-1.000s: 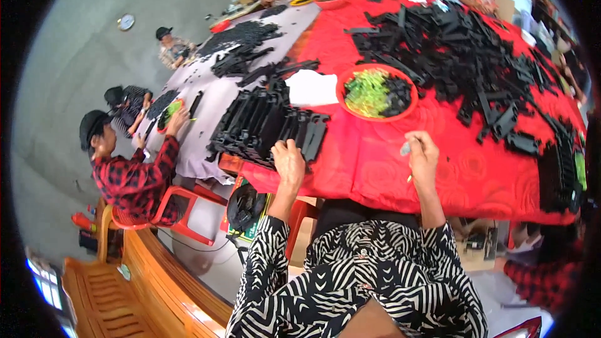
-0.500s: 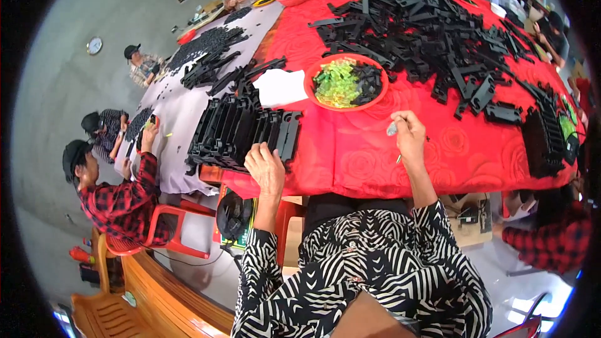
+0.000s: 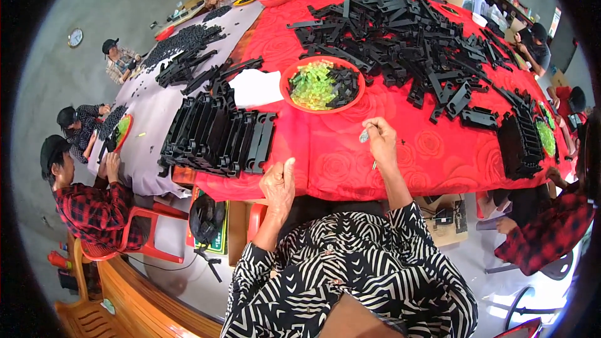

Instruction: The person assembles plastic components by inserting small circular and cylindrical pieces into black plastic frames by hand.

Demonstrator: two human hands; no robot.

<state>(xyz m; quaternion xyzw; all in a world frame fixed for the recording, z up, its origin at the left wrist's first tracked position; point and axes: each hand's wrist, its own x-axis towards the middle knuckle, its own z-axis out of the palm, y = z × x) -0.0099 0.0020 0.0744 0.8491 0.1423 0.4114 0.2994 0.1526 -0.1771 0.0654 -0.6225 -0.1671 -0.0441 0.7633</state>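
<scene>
My right hand (image 3: 382,143) is closed over the red cloth, to the right of the bowl. It pinches a small tool with a clear rounded handle (image 3: 364,136); a thin shaft shows below the hand. My left hand (image 3: 278,186) hovers at the table's near edge, thumb raised and apart from its loosely bent fingers, with nothing visible in it. Left of it stands a row of long black plastic parts (image 3: 219,134) packed upright. Beyond my hands, an orange-red bowl (image 3: 322,111) holds yellow-green translucent pieces (image 3: 312,84) and small black pieces (image 3: 344,86).
A large heap of black plastic parts (image 3: 400,37) covers the table's far side. Another stacked row (image 3: 521,147) stands at the right. White paper (image 3: 256,87) lies beside the bowl. A co-worker in a checked shirt (image 3: 94,209) sits at left; others work around the table.
My left hand has come away from the row of black parts, nearer to me, its thumb now raised. My right hand keeps its tool. The whole view has shifted slightly.
</scene>
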